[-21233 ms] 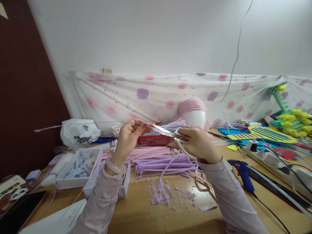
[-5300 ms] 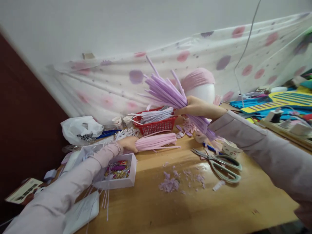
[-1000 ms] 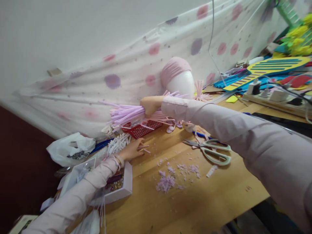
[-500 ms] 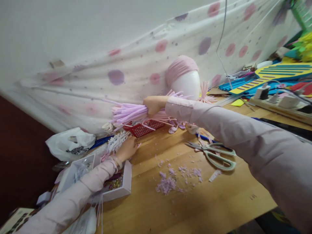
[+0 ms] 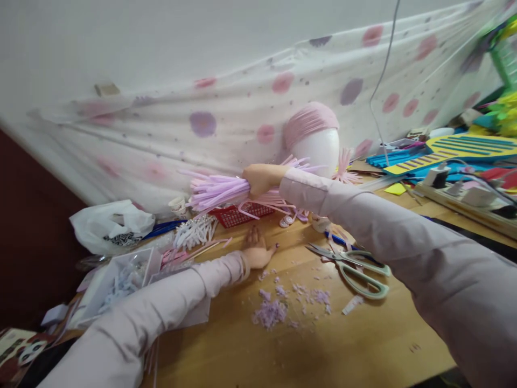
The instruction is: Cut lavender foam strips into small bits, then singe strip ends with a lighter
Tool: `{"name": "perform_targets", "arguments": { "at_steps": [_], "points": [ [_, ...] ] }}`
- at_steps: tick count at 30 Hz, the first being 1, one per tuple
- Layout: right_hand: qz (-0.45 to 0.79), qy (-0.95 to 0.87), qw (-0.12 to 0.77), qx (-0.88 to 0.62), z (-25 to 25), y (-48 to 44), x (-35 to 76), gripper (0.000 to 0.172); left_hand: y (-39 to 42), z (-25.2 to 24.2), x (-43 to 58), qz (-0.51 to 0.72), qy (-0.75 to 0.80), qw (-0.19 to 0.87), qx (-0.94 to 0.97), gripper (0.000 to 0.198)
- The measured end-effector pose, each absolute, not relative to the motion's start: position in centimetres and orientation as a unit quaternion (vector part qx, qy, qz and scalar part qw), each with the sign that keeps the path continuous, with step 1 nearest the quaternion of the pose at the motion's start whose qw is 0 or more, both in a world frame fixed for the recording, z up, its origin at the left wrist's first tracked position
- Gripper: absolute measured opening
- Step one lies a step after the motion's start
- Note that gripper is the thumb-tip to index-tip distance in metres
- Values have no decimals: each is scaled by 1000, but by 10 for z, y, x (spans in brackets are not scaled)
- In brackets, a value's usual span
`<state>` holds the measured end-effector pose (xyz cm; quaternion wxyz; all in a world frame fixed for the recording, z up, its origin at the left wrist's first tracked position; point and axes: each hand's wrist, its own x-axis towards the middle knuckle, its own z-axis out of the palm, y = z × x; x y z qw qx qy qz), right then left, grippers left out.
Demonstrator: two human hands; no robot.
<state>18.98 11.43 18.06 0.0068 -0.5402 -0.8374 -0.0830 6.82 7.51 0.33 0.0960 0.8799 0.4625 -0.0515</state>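
Note:
My right hand (image 5: 263,179) is closed around a thick bundle of lilac and pink pipe cleaners (image 5: 220,191), held above a red plastic basket (image 5: 242,214). The bundle's ends fan out on both sides of my fist. Below it, my left hand (image 5: 257,250) reaches over the wooden table (image 5: 315,350), fingers stretched out and thumb apart, with nothing in it. Lilac fuzzy clippings (image 5: 271,312) lie just in front of the left hand. To the right rest scissors (image 5: 351,264) with pale green handles, blades parted.
White boxes (image 5: 155,261) of craft parts stand at left, partly behind my left sleeve. White beaded stems (image 5: 196,231) and a plastic bag (image 5: 115,226) lie beyond. A white head form (image 5: 317,145) with a pink band stands behind; a power strip (image 5: 464,194) is at right.
My left hand has moved right, away from the white beaded stems, to the table below the basket, and its fingers are now spread. My right hand keeps holding the bundle.

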Motion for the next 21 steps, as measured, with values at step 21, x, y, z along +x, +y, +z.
{"name": "perform_targets", "arguments": {
  "at_steps": [21],
  "points": [
    [-90,-841,-29,-532,180,109,186,53,113,-4,75,23,265,176,948,69]
  ]
}}
